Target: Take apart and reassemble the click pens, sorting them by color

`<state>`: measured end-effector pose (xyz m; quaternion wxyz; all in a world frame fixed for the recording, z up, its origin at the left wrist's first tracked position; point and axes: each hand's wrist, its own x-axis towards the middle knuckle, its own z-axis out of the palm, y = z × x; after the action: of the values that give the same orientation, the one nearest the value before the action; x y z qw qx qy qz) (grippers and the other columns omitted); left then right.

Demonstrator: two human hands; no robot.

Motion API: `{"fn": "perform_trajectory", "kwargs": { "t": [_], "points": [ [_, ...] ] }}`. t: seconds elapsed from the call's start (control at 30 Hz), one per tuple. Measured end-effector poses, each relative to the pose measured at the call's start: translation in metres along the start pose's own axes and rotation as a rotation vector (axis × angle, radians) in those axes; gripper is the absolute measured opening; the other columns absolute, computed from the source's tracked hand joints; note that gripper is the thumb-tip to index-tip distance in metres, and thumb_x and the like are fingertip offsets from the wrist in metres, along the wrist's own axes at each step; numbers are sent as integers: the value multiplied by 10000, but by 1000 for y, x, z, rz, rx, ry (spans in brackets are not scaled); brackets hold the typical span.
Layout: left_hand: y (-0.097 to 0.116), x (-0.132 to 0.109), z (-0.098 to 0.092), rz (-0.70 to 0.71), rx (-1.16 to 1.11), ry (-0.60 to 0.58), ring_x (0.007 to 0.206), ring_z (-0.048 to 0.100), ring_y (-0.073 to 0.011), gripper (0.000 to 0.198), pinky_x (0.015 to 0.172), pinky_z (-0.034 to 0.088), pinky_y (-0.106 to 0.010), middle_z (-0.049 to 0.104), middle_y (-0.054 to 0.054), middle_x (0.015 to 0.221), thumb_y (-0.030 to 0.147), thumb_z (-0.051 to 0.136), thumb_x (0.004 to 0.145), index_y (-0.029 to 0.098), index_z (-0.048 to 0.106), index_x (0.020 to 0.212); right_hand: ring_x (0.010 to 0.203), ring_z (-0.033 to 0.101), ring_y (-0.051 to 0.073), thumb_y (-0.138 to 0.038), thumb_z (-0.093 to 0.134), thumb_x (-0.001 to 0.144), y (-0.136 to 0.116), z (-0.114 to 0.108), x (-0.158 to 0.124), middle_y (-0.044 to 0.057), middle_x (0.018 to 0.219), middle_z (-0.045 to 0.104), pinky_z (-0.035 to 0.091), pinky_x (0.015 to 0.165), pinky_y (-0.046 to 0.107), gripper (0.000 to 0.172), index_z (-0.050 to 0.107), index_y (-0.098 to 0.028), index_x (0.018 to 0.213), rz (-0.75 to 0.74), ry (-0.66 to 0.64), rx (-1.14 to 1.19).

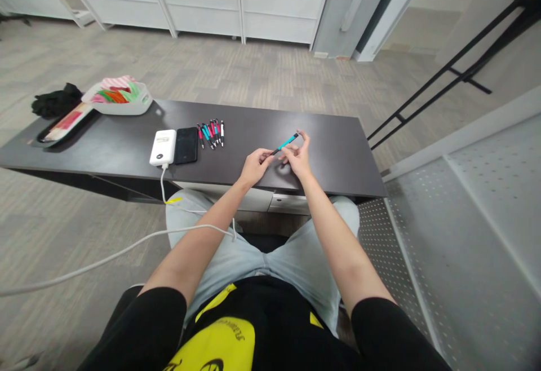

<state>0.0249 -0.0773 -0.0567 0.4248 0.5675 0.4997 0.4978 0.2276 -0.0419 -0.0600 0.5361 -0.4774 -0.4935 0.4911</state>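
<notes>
Item: one teal-and-black pen (289, 141), aslant between the two hands, above the worktop (338, 151). Left hand (256, 166): pinched on its lower end. Right hand (299, 157): fingers bent about its upper end. Status: this pen seemingly mid-handling, not yet laid down. Left of the hands: several loose pens (211, 134), close together; finished or waiting, I cannot tell. Farther left: black phone (186, 145), white power bank (163, 148), white basket (146, 100).
</notes>
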Motion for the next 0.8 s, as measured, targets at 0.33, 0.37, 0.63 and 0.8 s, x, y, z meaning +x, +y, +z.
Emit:
{"fn": "perform_trajectory", "kwargs": {
  "t": [0.33,0.37,0.63,0.8],
  "points": [
    [3,-3,-22,-73,-219,4,899,858,-272,110,913,708,-435,945,-45,980,364,1057,816,343,1002,909,1017,791,350,-435,942,913,-8,-16,-36,104,1112,837,700,930,523,225,796,-366,1070,-104,31,-235],
    [3,-3,-23,-78,-239,10,907,861,-275,125,924,712,-438,950,-44,979,392,1066,811,343,1003,907,1009,791,349,-440,950,918,-8,-14,-39,97,1082,840,697,905,510,206,810,-368,1050,-90,35,-226],
    [2,-2,-24,-119,-302,57,799,798,-239,203,867,698,-431,925,-19,897,401,1130,767,342,1009,919,669,583,231,-453,824,1037,-1,-3,-35,28,916,758,555,649,398,163,793,-350,1160,-25,174,-68],
    [8,-4,-21,-146,-287,58,847,844,-247,142,899,720,-419,936,-18,904,240,1077,827,335,1011,910,690,581,218,-440,825,1011,-7,-1,-41,26,951,790,565,657,386,323,931,-350,1303,-16,168,-17]
  ]
}}
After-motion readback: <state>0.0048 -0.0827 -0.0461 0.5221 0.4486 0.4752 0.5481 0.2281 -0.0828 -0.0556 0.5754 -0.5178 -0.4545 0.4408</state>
